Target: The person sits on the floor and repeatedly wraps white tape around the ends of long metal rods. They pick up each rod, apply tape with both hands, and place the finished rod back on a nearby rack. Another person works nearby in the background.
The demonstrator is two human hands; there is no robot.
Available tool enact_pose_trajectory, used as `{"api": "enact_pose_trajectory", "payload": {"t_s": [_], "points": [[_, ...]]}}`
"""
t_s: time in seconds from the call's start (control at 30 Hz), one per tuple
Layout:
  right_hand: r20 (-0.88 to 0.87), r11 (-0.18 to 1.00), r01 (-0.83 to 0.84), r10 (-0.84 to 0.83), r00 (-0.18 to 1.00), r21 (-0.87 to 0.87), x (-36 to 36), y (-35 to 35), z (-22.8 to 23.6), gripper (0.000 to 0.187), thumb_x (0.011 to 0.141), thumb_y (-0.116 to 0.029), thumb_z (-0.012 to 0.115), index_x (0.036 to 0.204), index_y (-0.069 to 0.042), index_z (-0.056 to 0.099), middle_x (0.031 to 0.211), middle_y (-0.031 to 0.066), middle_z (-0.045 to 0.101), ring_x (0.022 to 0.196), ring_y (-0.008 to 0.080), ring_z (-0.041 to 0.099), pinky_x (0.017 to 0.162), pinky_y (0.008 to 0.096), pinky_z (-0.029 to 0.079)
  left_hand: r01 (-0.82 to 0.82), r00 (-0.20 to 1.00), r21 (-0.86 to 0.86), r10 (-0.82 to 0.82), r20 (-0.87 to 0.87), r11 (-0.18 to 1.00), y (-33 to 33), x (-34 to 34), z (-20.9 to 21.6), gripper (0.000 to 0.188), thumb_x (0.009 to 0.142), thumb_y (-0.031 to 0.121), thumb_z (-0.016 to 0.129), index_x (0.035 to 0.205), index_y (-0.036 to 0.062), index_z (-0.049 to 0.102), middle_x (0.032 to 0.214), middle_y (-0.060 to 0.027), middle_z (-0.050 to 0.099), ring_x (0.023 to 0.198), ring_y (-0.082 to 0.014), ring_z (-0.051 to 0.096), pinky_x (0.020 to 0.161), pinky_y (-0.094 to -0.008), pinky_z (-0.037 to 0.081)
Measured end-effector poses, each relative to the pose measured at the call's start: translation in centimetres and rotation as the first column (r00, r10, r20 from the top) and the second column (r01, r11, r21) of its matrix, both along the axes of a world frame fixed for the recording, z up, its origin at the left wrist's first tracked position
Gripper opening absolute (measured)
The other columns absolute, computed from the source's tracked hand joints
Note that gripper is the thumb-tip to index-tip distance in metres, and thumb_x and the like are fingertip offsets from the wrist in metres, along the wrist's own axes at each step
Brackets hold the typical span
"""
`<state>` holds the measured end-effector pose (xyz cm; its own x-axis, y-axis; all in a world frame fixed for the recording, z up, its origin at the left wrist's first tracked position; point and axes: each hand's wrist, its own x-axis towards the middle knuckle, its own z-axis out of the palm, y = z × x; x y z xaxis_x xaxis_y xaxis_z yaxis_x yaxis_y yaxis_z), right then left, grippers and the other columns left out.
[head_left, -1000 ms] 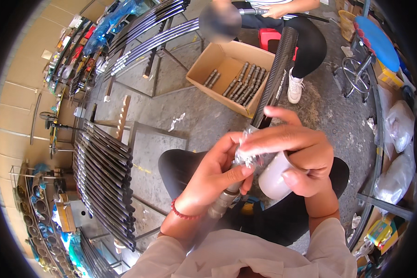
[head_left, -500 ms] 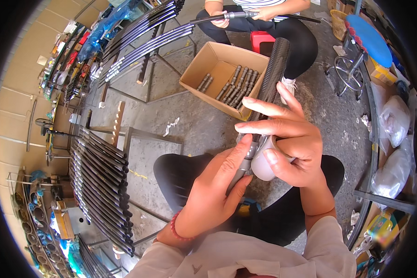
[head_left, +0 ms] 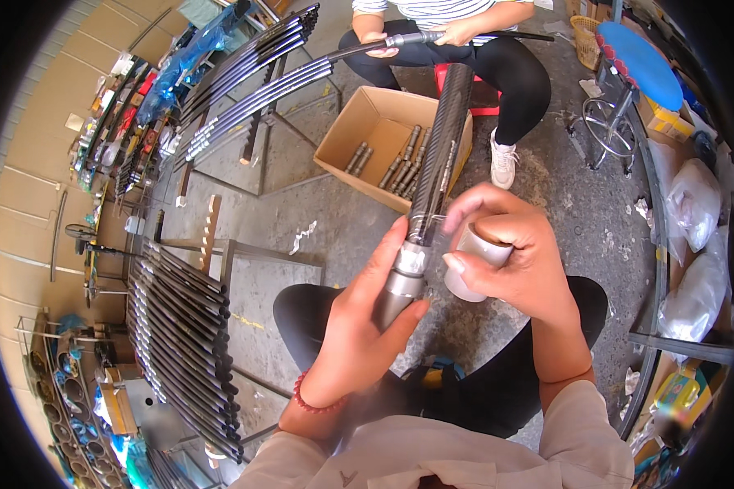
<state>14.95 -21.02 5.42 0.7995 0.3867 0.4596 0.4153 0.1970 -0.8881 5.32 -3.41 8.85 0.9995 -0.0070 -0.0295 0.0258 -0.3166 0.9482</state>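
Note:
My left hand [head_left: 355, 326] is wrapped round the grey metal fitting [head_left: 405, 287] at the near end of a dark, woven-pattern carbon tube [head_left: 446, 134]. The tube slants up and away from me. A shiny, clear-looking band [head_left: 412, 258] shows where the fitting meets the tube. Just right of it, my right hand [head_left: 518, 253] grips a whitish roll of tape [head_left: 471, 273] between thumb and fingers, apart from the tube. Its index finger is bent and blurred close to the tube's side. Whether a strip of tape joins roll and tube cannot be made out.
Ahead stands an open cardboard box [head_left: 338, 155] with several metal fittings inside. Racks of dark tubes [head_left: 179, 342] fill the left side. Opposite, another person [head_left: 514, 81] sits holding a tube. A blue stool [head_left: 640, 65] and shelving with plastic bags [head_left: 693, 208] are at right.
The tube has swung left and more of the fitting and clear band shows. My right hand with the tape roll has drawn away from the tube, its fingers now curled in.

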Motion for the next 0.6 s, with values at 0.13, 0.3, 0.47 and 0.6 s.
{"api": "enact_pose_trajectory", "payload": {"t_s": [0.13, 0.3, 0.47, 0.6], "points": [[0.063, 1.0, 0.005, -0.007, 0.998, 0.027, 0.5, 0.5, -0.7, 0.025, 0.071, -0.006, 0.074, 0.065, 0.001, 0.051, 0.088, 0.0091, 0.06, 0.07, 0.0153, 0.057, 0.064, 0.0276, 0.046, -0.044, 0.995, -0.439, 0.0, -0.1, 0.898, 0.1, -0.4, 0.5, 0.077, 0.084, -0.006, 0.06, 0.15, 0.0055, 0.023, 0.079, -0.01, 0.056, 0.048, -0.0103, 0.049, 0.041, -0.0226, 0.038], [0.155, 0.996, 0.069, -0.076, 0.985, 0.053, -0.2, 1.0, -0.9, 0.042, 0.082, -0.025, 0.069, 0.06, 0.004, 0.048, 0.097, 0.0192, 0.063, 0.08, 0.0238, 0.063, 0.073, 0.0314, 0.049, 0.035, 0.994, -0.73, -0.101, -0.046, 0.683, 0.1, -0.4, 0.1, 0.081, 0.084, 0.014, 0.069, 0.149, 0.0041, 0.021, 0.072, -0.0147, 0.052, 0.038, -0.0103, 0.042, 0.032, -0.0225, 0.035], [0.155, 0.965, -0.133, 0.099, 0.983, 0.227, 0.6, 1.8, -0.7, 0.038, 0.087, -0.026, 0.061, 0.075, 0.01, 0.064, 0.106, 0.0252, 0.066, 0.096, 0.0347, 0.068, 0.082, 0.0372, 0.054, -0.051, 0.916, -0.961, -0.371, -0.153, 0.27, 0.1, -0.5, -0.7, 0.081, 0.083, 0.022, 0.07, 0.144, 0.0004, 0.022, 0.077, -0.0093, 0.048, 0.037, -0.0071, 0.041, 0.03, -0.0193, 0.032], [0.025, 0.878, -0.272, 0.286, 0.958, 0.393, 0.3, 2.3, -1.0, 0.045, 0.09, -0.031, 0.058, 0.085, 0.013, 0.067, 0.105, 0.0252, 0.066, 0.094, 0.0371, 0.068, 0.083, 0.0431, 0.055, -0.178, 0.852, -0.901, -0.521, 0.061, -0.395, -0.2, -1.0, -4.6, 0.063, 0.09, 0.025, 0.064, 0.136, 0.0004, 0.028, 0.074, -0.0081, 0.046, 0.037, -0.0059, 0.044, 0.03, -0.0176, 0.037]]}}
